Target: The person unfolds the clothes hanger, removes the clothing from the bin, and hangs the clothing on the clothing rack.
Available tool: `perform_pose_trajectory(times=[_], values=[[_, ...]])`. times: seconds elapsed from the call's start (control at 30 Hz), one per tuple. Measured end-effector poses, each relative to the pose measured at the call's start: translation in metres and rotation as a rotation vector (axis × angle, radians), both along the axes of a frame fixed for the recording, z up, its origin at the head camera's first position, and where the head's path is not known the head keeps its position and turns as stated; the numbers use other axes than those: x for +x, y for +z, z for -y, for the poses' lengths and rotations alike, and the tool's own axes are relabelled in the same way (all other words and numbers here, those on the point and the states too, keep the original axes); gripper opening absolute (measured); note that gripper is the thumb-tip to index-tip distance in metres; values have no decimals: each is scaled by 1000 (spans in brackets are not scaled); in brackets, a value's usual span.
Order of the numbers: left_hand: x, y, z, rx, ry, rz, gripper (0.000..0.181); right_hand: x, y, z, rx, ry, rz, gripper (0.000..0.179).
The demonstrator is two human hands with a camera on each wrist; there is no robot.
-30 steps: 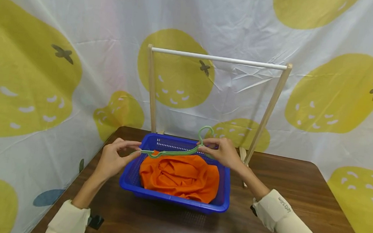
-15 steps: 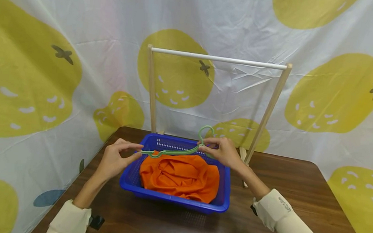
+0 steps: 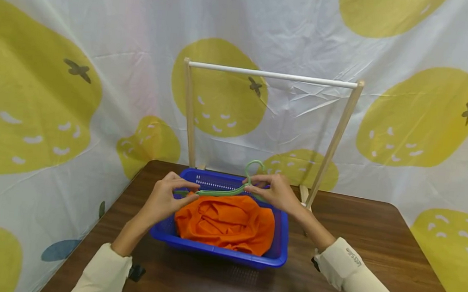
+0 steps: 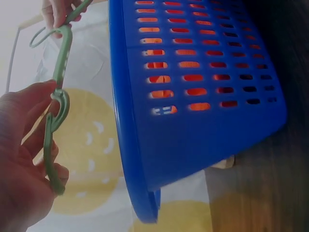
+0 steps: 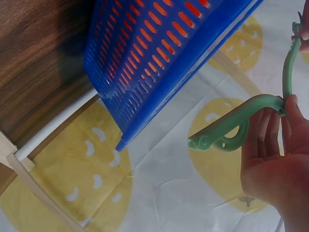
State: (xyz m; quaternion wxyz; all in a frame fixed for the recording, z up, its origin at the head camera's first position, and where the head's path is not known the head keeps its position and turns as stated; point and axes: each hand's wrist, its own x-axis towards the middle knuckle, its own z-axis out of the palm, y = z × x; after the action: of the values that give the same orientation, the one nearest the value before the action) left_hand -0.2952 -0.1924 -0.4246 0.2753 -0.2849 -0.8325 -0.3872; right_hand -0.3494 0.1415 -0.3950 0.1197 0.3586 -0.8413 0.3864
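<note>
From the head, the left hand [image 3: 165, 195] pinches one arm of a green hanger [image 3: 222, 193] between thumb and fingers, and the right hand [image 3: 276, 193] pinches it just under the hook, which points up. The hanger is held above a blue basket [image 3: 218, 250] with crumpled orange cloth [image 3: 225, 221] inside. The basket sits on a brown table [image 3: 377, 228], a rack [image 3: 273, 76] with a white bar behind it. From the left wrist, the left fingers and thumb close on the hanger near its small curved notch, apart from the basket's rim. From the right wrist, one hanger arm sticks out past the right hand
</note>
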Motion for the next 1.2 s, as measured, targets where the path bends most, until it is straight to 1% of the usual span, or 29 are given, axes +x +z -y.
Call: perform_pose_trajectory(times=[0.17, 0.27, 0.43, 0.53, 0.7, 0.9, 1.07, 1.2], values=[[-1, 1, -7, -28, 12, 48, 21, 1, 1, -1, 2, 9, 12, 20], [0, 0, -7, -21, 11, 54, 18, 1, 1, 0, 1, 17, 18, 19], [2, -1, -4, 0, 6, 28, 15, 4, 3, -1, 23, 28, 40, 26], [2, -1, -1, 15, 6, 8, 15, 6, 4, -6, 44, 26, 68, 29], [0, 2, 2, 24, 3, 5, 15, 6, 1, -17, 49, 19, 93, 24], [0, 4, 1, 9, 3, 26, 15, 5, 0, -23, 79, 57, 66, 19], [-2, 3, -4, -2, 6, 28, 15, 5, -1, -23, 84, 51, 27, 19], [-4, 5, -12, -11, -4, 33, 17, 6, -1, -19, 72, 55, 25, 18]])
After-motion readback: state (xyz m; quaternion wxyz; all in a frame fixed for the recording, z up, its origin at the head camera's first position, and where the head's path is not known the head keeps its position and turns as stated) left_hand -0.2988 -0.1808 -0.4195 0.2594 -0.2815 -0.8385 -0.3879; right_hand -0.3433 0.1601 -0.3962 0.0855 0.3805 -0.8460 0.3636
